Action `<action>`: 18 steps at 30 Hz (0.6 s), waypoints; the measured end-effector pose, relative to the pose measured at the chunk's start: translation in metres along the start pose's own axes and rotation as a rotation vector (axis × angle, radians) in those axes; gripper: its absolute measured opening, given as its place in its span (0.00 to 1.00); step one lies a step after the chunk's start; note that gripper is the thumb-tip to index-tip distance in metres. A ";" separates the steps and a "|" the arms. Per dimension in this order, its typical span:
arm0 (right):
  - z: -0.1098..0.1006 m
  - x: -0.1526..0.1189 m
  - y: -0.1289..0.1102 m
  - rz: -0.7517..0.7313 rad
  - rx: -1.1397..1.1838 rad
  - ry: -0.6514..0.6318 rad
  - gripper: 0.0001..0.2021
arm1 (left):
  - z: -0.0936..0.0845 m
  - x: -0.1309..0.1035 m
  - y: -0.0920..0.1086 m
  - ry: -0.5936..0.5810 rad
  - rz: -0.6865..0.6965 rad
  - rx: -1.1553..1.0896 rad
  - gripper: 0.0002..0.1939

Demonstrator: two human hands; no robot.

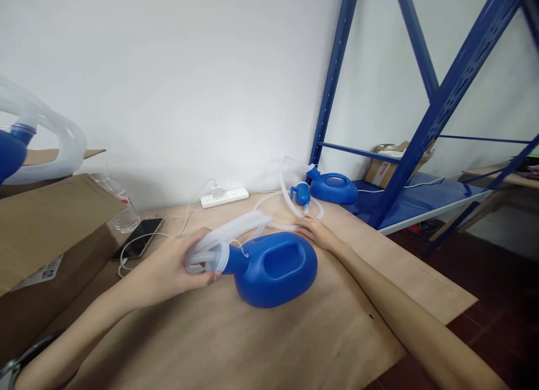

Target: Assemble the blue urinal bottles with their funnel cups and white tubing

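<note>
A blue plastic bottle with a side handle lies in front of me, its neck pointing left. My left hand wraps round the white cap at its neck and the coiled clear tube beside it. Behind the bottle, my right hand reaches to the tube near a small blue part; its fingertips are partly hidden, so its grip is unclear. A second blue bottle lies farther back at the right.
On the wooden table are a white power strip, a phone and a clear bottle. A cardboard box with another blue bottle stands left. A blue metal shelf rises right.
</note>
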State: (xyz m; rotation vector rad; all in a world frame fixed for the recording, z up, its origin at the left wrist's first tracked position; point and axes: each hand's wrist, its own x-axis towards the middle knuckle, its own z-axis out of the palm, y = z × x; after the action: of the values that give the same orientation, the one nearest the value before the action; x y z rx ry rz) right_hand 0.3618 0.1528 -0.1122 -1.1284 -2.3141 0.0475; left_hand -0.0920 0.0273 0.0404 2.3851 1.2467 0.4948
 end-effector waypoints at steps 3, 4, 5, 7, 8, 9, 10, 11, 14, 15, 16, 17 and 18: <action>0.010 0.008 -0.006 -0.040 0.036 -0.032 0.14 | -0.001 0.003 0.005 -0.016 0.007 0.001 0.20; 0.015 0.011 -0.008 -0.055 0.047 -0.045 0.14 | -0.001 0.004 0.006 -0.025 0.006 0.001 0.20; 0.019 0.014 -0.011 -0.071 0.056 -0.055 0.14 | -0.001 0.005 0.007 -0.032 0.004 -0.001 0.20; 0.027 0.019 -0.015 -0.104 0.071 -0.070 0.14 | -0.001 0.005 0.007 -0.027 0.001 -0.005 0.22; 0.031 0.021 -0.017 -0.123 0.077 -0.075 0.13 | -0.002 0.005 0.007 -0.022 0.002 -0.007 0.22; 0.035 0.023 -0.019 -0.143 0.083 -0.079 0.13 | -0.002 0.005 0.007 -0.021 0.001 -0.010 0.23; 0.038 0.024 -0.021 -0.163 0.088 -0.082 0.15 | -0.002 0.004 0.006 -0.024 -0.002 -0.012 0.24; 0.041 0.025 -0.022 -0.184 0.093 -0.085 0.17 | -0.003 0.004 0.006 -0.033 -0.009 -0.012 0.24; 0.047 0.027 -0.026 -0.242 0.104 -0.094 0.19 | -0.008 0.002 0.003 -0.052 -0.032 -0.001 0.24; 0.048 0.028 -0.027 -0.261 0.108 -0.099 0.18 | -0.010 0.002 0.002 -0.050 -0.033 0.007 0.24; 0.050 0.029 -0.028 -0.280 0.113 -0.103 0.18 | -0.012 0.001 0.001 -0.047 -0.033 0.016 0.25; 0.051 0.031 -0.030 -0.296 0.119 -0.106 0.18 | -0.015 0.000 0.000 -0.045 -0.031 0.025 0.25; 0.053 0.032 -0.032 -0.311 0.127 -0.109 0.19 | -0.017 0.000 -0.002 -0.049 -0.030 0.033 0.26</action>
State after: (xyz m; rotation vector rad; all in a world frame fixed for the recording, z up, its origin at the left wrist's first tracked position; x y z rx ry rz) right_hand 0.2968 0.1664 -0.1328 -0.7106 -2.5185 0.1391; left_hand -0.1019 0.0312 0.0541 2.3875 1.2763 0.4080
